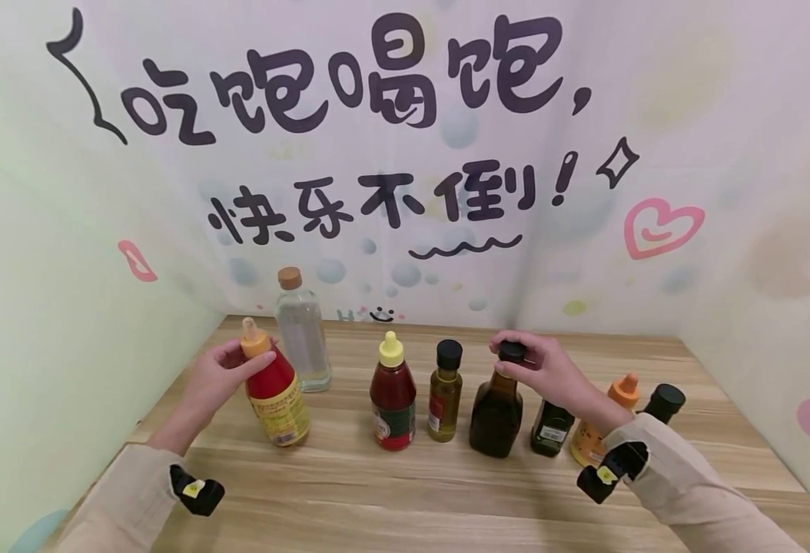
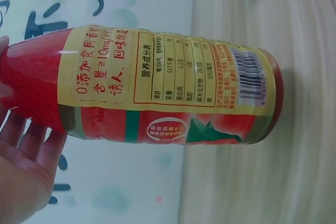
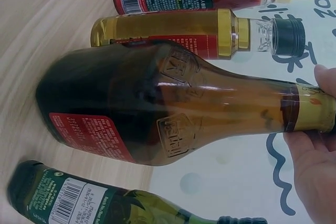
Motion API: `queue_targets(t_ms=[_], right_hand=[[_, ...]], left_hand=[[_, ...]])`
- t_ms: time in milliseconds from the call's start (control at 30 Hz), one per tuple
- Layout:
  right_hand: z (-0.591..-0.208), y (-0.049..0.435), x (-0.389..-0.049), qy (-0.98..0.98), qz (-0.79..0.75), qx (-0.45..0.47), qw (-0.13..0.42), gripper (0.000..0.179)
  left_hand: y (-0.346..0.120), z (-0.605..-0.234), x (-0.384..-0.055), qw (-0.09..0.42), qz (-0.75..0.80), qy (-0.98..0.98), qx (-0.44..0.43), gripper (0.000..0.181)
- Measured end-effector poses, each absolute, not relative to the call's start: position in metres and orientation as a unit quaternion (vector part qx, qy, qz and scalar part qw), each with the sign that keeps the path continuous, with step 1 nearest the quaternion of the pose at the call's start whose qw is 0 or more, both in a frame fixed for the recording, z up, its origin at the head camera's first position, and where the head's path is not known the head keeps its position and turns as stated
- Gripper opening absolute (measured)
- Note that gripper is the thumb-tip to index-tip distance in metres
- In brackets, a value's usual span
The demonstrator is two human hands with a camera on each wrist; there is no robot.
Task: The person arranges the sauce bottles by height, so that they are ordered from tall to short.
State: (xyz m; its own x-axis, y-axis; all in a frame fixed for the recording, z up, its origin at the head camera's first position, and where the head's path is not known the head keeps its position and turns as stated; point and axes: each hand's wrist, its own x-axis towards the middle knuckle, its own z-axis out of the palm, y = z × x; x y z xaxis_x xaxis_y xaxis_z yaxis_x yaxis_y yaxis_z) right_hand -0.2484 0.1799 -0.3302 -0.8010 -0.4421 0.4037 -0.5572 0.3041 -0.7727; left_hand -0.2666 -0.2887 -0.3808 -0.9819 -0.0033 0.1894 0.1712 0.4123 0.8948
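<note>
My left hand (image 1: pixel 228 370) grips a red squeeze bottle (image 1: pixel 277 399) with a yellow label and orange cap around its upper part. That bottle leans slightly, its base close over the table at the left. In the left wrist view its printed label (image 2: pixel 173 72) fills the middle, and the fingers (image 2: pixel 39 142) lie along the red shoulder. My right hand (image 1: pixel 543 367) holds a dark brown sauce bottle (image 1: pixel 497 415) by its neck, just under the black cap. From the right wrist, the brown bottle (image 3: pixel 126 103) shows embossed glass and a red label.
Left of centre stands a clear bottle (image 1: pixel 301 338). A red sauce bottle (image 1: pixel 393 407) and a small oil bottle (image 1: pixel 444 395) stand mid-table. On the right are a green bottle (image 1: pixel 552 426), an orange-capped bottle (image 1: pixel 588 442) and a black-capped bottle (image 1: pixel 664 403), partly behind the right arm.
</note>
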Motion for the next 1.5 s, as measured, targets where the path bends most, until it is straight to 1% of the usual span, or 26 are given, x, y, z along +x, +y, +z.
queue_targets(t_ms=[100,133,233,333,633,900,1100,1233,1367,1500], right_hand=[[-0.330,0.180,-0.248,-0.804,0.503,0.312,0.060,0.028],[-0.330,0.179,-0.248,-0.804,0.502,0.312,0.061,0.028],[-0.330,0.179,-0.248,-0.804,0.502,0.312,0.062,0.028],[-0.330,0.180,-0.248,-0.806,0.502,0.309,0.060,0.028],[-0.329,0.179,-0.247,-0.810,0.501,0.299,0.056,0.027],[-0.331,0.179,-0.248,-0.806,0.503,0.305,0.062,0.027],[-0.332,0.179,-0.248,-0.805,0.505,0.306,0.062,0.028],[-0.332,0.180,-0.249,-0.802,0.508,0.308,0.062,0.029],[-0.333,0.180,-0.249,-0.803,0.507,0.307,0.064,0.028],[-0.334,0.180,-0.249,-0.803,0.506,0.307,0.068,0.027]], left_hand=[[-0.262,-0.341,-0.243,0.065,-0.537,-0.838,-0.074,0.050],[-0.255,-0.332,-0.238,0.065,-0.535,-0.839,-0.075,0.050],[-0.243,-0.318,-0.235,0.058,-0.536,-0.839,-0.078,0.048],[-0.235,-0.313,-0.240,0.053,-0.528,-0.843,-0.083,0.048],[-0.212,-0.307,-0.259,0.043,-0.532,-0.837,-0.123,0.046],[-0.200,-0.313,-0.279,0.034,-0.531,-0.839,-0.111,0.051],[-0.187,-0.327,-0.292,0.045,-0.518,-0.846,-0.119,0.046],[-0.175,-0.336,-0.298,0.048,-0.506,-0.855,-0.105,0.046],[-0.166,-0.338,-0.303,0.060,-0.505,-0.858,-0.080,0.046],[-0.161,-0.337,-0.308,0.068,-0.508,-0.856,-0.075,0.044]])
